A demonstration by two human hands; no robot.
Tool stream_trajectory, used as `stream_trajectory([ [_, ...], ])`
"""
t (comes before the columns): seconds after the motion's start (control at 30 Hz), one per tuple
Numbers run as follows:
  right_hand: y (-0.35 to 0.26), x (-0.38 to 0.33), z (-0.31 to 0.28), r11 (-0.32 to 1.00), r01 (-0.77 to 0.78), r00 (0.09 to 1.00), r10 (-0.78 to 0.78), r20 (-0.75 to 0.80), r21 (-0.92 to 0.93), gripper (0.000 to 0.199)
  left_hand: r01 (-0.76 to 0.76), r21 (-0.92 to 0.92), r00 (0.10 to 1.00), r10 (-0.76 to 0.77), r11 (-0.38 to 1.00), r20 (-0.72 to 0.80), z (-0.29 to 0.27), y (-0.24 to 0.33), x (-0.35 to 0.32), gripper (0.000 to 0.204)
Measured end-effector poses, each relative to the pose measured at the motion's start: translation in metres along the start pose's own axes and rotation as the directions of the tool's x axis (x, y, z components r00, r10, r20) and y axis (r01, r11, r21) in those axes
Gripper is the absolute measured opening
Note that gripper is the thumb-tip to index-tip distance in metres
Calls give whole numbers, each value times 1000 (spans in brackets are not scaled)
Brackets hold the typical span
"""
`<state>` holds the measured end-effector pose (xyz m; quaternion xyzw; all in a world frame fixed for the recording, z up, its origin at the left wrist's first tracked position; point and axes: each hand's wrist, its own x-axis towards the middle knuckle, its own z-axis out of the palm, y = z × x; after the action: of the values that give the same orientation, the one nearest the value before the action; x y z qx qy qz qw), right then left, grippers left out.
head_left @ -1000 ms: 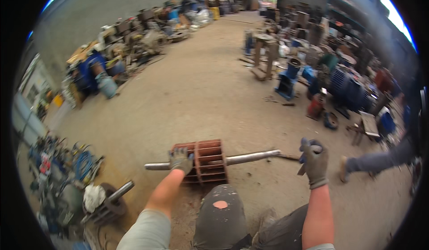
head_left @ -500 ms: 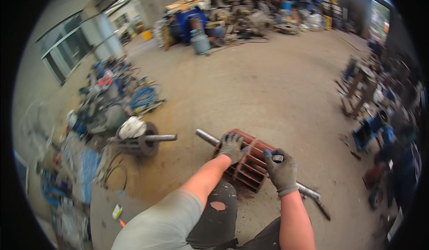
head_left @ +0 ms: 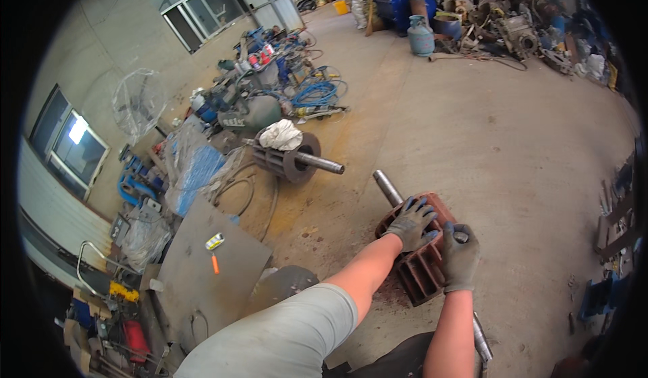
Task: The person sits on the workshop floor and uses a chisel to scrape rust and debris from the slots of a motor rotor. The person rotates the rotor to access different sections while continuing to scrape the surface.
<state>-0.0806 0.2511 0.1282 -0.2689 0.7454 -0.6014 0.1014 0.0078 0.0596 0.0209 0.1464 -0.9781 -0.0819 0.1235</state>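
- Concrete floor (head_left: 486,128), dusty, rust-stained patch around the work spot.
- 2nd rotor (head_left: 291,160) lies just left of centre w/ a white rag (head_left: 281,135) draped on top, its shaft end pointing right; well apart from the hands.
- Flat grey metal sheet (head_left: 209,270) on the floor to the lower left, w/ a small orange-handled tool (head_left: 214,264) and a yellow-and-white item (head_left: 214,241) on it.
- Blue hose coil (head_left: 317,93) and machine clutter along the left wall under the windows; blue gas cylinder (head_left: 420,36) far back near a scrap pile.
- Nothing stands btwn the person and the part; own forearms cross the lower frame.
- Red finned rotor (head_left: 422,270) on a steel shaft (head_left: 388,187) sits on the floor right of centre, shaft running from upper left to lower right, tilted in view.
- Left hand (head_left: 410,223), grey glove, arm stretched fwd from lower left; fingers spread and curled over the rotor's top edge, pressing on it.
- Right hand (head_left: 460,256), grey glove, forearm coming straight up from the bottom edge; fingers closed over the rotor's right upper side, just beside the left hand. Can't tell if it pinches a small round piece seen at its top.
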Motion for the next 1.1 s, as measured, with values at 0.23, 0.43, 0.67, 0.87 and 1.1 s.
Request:
stream_trajectory([
  [0.23, 30, 17, 34, 995, -76, 976, 61, 207, 62, 26, -17, -128, 999, 11, 992, -48, -1, 0, -1, 63],
  [0.43, 91, 27, 6, 990, 141, 974, -139, 179, 5, 26, 60, -238, 998, -55, 970, 26, -23, 4, -4, 70],
  [0.67, 87, 20, -58, 622, -574, 800, 564, 203, 533, 43, 77, -323, 997, -68, 943, 39, -26, -2, 12, 50],
  [0.87, 23, 16, -76, 632, -275, 945, 318, 81, 724, 39, -95, -43, 995, 97, 995, 39, -17, -13, 6, 77],
  [1.1, -31, -13, -84, 591, -183, 946, 323, -22, 785, 41, -227, -130, 963, 243, 965, 120, -15, -25, 53, 46],
])
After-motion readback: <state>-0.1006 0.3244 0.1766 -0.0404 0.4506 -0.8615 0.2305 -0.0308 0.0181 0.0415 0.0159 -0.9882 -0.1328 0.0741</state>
